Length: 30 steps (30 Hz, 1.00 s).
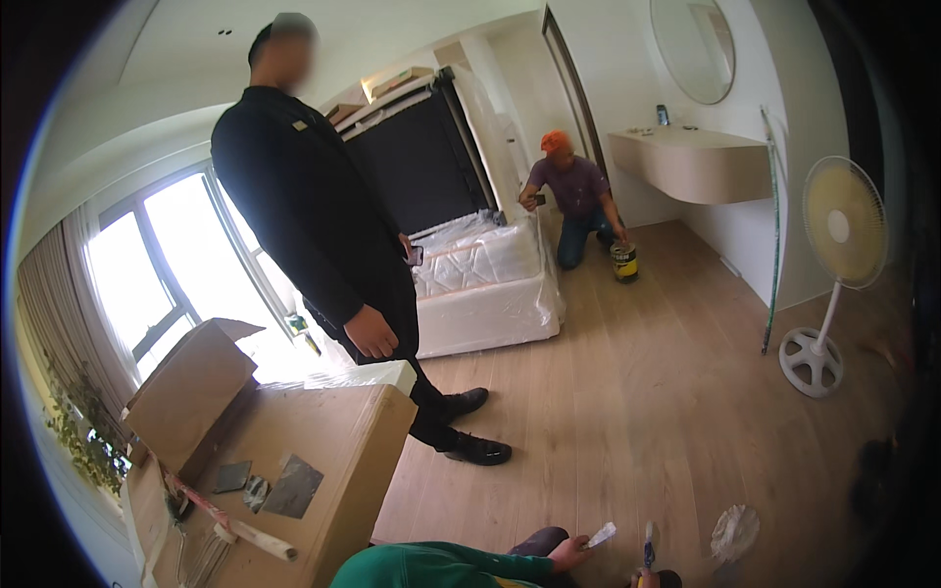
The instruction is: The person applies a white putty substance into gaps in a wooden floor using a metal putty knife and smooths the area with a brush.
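At the bottom edge, beyond a green sleeve, my left hand (569, 555) is closed on a small whitish flat piece (602, 535) that looks like a scraper or a strip of plastic; its kind is unclear. My right hand (647, 580), mostly cut off by the lower edge, grips a narrow tool (648, 541) like a putty knife, with a yellowish handle and a pale blade pointing up. Both hands are low over the wood floor. To their right lies a crumpled whitish sheet (735, 533).
A large cardboard box (343, 461) stands left with a paint roller (235, 517) on it. A person in black (294, 186) stands beyond it. Another kneels (576, 196) by a can (624, 263). A wrapped bed (490, 304), floating counter (691, 171) and fan (838, 225) are around.
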{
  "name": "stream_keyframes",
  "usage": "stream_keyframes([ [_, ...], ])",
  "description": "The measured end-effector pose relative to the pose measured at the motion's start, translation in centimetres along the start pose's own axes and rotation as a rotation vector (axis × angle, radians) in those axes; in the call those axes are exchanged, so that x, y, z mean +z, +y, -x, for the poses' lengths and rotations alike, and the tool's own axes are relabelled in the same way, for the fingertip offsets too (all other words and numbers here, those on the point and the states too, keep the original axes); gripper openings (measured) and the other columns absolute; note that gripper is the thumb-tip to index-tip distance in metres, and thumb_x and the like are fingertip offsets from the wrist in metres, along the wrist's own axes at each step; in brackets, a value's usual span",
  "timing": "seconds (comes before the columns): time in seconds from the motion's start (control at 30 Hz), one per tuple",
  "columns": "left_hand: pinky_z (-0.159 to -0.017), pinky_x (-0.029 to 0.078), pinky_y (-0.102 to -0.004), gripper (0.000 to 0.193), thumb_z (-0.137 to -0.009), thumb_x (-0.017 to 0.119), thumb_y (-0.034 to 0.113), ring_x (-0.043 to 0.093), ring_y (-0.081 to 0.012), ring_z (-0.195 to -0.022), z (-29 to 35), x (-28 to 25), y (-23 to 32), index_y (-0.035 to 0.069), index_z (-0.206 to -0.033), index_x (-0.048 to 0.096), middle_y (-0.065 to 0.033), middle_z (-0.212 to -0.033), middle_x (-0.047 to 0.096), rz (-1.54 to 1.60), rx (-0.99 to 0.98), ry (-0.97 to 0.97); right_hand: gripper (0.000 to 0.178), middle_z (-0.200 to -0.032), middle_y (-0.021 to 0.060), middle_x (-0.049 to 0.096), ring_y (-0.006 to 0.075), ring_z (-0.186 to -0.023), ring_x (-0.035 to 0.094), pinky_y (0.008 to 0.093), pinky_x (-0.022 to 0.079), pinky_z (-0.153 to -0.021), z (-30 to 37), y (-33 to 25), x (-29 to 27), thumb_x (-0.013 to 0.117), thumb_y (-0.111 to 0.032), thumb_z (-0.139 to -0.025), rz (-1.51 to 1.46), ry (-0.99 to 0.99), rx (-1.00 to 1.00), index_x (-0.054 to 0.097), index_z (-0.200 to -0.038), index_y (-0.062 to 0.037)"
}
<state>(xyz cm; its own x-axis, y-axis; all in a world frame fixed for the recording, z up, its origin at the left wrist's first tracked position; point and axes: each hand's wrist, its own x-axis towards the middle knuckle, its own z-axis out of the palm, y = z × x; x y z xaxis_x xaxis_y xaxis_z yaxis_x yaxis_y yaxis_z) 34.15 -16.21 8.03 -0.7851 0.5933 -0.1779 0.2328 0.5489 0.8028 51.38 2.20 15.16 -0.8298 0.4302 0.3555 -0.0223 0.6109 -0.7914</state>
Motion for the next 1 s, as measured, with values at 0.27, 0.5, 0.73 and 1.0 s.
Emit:
stream_keyframes([
  [0.27, -0.072, 0.052, -0.0353, 0.056, -0.1, 0.057, 0.056, 0.062, -0.0148, -0.082, 0.6, 5.0, 12.8, 0.001, -0.107, 0.07, -0.0066, -0.09, 0.067, 0.557, -0.432, -0.347, 0.032, -0.117, 0.0211, 0.064, 0.04, -0.11, 0.061, 0.0517, 0.047, -0.092, 3.4, -1.7, -3.3, 0.059, -0.022, -0.097, 0.008, -0.198, 0.131, 0.063, -0.124, -0.0051],
  [0.5, -0.064, 0.058, -0.0377, 0.054, -0.097, 0.065, 0.052, 0.071, -0.0206, -0.074, 0.4, 3.8, 11.5, -0.001, -0.1, 0.071, -0.0095, -0.083, 0.07, 0.443, -0.505, -0.527, 0.036, -0.101, 0.0213, 0.06, 0.0422, -0.094, 0.061, 0.0502, 0.05, -0.079, 3.5, -3.3, -3.2, 0.066, 0.002, -0.08, 0.144, -0.104, -0.027, 0.067, -0.116, -0.006],
  [0.73, -0.064, 0.057, -0.0342, 0.032, -0.096, 0.069, 0.026, 0.07, -0.0209, -0.073, 0.1, 4.4, 9.6, -0.003, -0.106, 0.066, -0.0105, -0.088, 0.072, 0.749, -0.504, -0.241, 0.055, -0.14, 0.0264, 0.052, 0.0423, -0.108, 0.062, 0.0492, 0.051, -0.09, 5.8, -2.0, -4.7, 0.064, -0.001, -0.08, 0.195, -0.284, -0.042, 0.062, -0.135, -0.0104],
  [1.0, -0.074, 0.05, -0.0381, 0.051, -0.092, 0.068, 0.049, 0.06, -0.0215, -0.086, -1.6, -1.6, 1.1, 0.005, -0.118, 0.066, -0.0064, -0.096, 0.063, 0.442, -0.252, 0.001, 0.026, -0.101, 0.019, 0.059, 0.0394, -0.093, 0.06, 0.053, 0.051, -0.079, 6.8, 0.8, -6.2, 0.065, -0.018, -0.081, 0.28, -0.303, 0.12, 0.068, -0.103, -0.0053],
])
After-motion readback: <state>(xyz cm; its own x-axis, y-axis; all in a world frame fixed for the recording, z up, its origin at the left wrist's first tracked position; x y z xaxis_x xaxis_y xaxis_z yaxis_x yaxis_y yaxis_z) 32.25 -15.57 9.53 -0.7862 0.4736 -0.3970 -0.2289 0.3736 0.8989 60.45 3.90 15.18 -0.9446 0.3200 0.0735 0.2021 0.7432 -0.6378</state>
